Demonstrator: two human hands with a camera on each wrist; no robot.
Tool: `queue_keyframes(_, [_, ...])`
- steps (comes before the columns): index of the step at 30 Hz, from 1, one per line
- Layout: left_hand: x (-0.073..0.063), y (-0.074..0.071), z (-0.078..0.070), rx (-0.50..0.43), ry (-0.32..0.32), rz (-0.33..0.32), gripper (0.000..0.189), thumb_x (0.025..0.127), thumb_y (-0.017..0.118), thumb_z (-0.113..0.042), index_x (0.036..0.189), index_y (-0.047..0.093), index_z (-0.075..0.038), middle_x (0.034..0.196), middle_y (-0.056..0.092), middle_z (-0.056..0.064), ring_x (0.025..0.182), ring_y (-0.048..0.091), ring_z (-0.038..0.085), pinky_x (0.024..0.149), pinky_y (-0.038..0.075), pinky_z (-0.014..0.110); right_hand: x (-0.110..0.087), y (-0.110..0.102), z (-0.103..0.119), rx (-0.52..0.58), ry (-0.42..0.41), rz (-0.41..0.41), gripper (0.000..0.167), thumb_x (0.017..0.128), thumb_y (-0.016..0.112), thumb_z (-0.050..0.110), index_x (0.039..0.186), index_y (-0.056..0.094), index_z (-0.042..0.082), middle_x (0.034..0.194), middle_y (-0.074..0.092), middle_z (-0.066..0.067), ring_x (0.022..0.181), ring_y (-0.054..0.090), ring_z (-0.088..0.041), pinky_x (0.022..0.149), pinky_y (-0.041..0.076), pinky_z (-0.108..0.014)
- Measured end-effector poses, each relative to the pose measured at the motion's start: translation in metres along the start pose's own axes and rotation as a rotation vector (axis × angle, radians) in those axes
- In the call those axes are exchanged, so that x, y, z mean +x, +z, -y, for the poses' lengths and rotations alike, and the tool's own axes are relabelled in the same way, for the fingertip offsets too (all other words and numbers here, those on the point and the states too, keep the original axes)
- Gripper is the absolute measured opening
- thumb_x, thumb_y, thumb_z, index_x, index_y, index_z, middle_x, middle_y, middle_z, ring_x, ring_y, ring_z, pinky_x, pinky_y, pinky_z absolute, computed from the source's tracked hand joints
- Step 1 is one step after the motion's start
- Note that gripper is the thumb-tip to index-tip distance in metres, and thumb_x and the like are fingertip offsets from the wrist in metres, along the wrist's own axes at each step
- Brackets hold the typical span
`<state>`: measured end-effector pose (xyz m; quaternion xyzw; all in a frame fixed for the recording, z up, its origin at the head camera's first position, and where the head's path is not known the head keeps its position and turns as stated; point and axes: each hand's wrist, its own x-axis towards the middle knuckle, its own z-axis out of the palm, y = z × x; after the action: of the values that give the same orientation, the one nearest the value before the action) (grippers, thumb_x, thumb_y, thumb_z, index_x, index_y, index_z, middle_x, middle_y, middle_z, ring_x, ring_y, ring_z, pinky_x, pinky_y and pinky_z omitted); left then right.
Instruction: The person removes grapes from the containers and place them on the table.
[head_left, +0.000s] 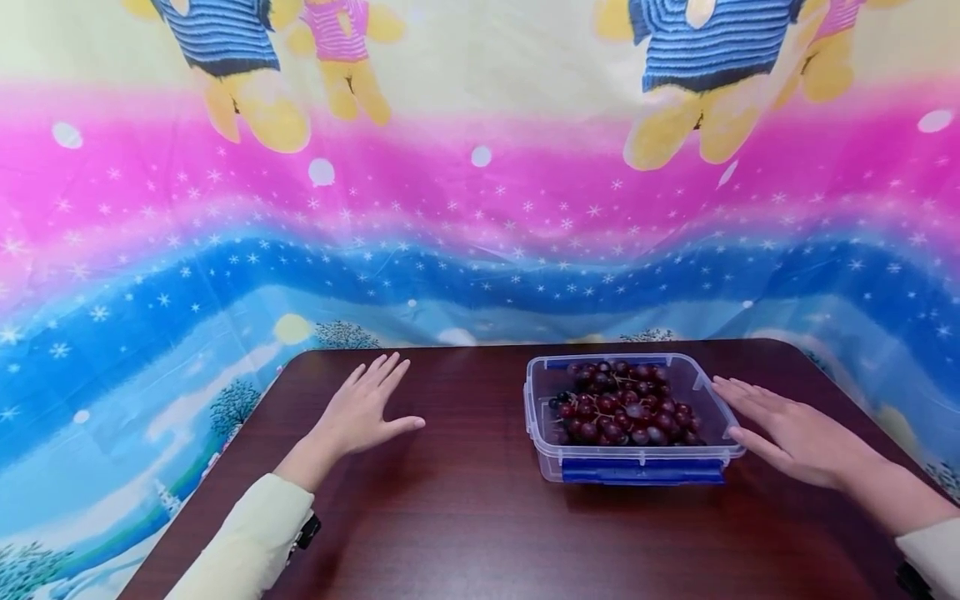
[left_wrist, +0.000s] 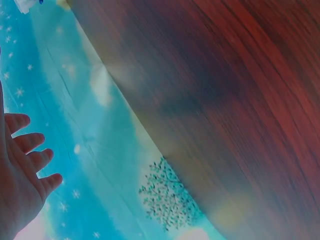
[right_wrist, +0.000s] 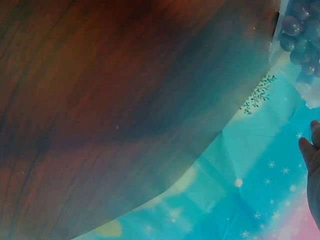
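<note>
Grapes point(head_left: 626, 410) already lie inside the clear container point(head_left: 553, 465), just beside your straight-fingered right hand point(head_left: 798, 437), contact unclear; your left hand point(head_left: 363, 417) spreads well apart. Anything left undone is unclear.

Snowflake-printed cloth point(head_left: 465, 200) behind brown table point(head_left: 450, 525)

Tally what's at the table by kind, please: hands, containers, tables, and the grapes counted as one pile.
Hands: 2, the left hand and the right hand
Containers: 1, the clear plastic container with blue on its front
Grape piles: 1, the dark red grapes inside it
Tables: 1, the brown table
Total: 5
</note>
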<state>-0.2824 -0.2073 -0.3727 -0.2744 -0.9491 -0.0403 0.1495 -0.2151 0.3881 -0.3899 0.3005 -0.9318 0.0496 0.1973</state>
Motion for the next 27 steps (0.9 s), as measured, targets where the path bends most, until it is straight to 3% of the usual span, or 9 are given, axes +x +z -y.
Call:
queue_keyframes(13, [0.018,0.009,-0.034,-0.031,0.126,-0.03,0.093,0.084,0.055,-0.069,0.151,0.035,-0.008,0.153,0.033,0.015,0.142,0.028,0.031,0.114,0.02,0.05,0.001,0.006,-0.004,-0.042,-0.081,-0.054,0.069,0.087,0.071,0.023,0.147,0.042,0.005,0.156,0.028,-0.002,0.143,0.005,0.001,0.111,0.002,-0.014])
queue_keyframes(20, [0.027,0.011,-0.056,-0.048,0.196,-0.035,0.093,0.085,0.054,-0.07,0.152,0.034,-0.01,0.154,0.033,0.013,0.142,0.028,0.03,0.114,0.02,0.048,0.001,0.007,-0.006,-0.07,-0.137,-0.069,0.069,0.087,0.07,0.023,0.147,0.041,0.003,0.15,0.039,-0.015,0.144,0.007,-0.003,0.113,0.003,-0.017])
queue_keyframes(27, [0.041,0.009,-0.078,-0.069,0.239,-0.038,0.092,0.085,0.055,-0.069,0.153,0.031,-0.012,0.155,0.031,0.011,0.143,0.026,0.028,0.115,0.019,0.046,0.001,0.009,-0.007,-0.082,-0.146,-0.073,0.067,0.089,0.068,0.024,0.146,0.042,0.002,0.156,0.03,-0.008,0.144,0.007,-0.004,0.114,0.004,-0.018])
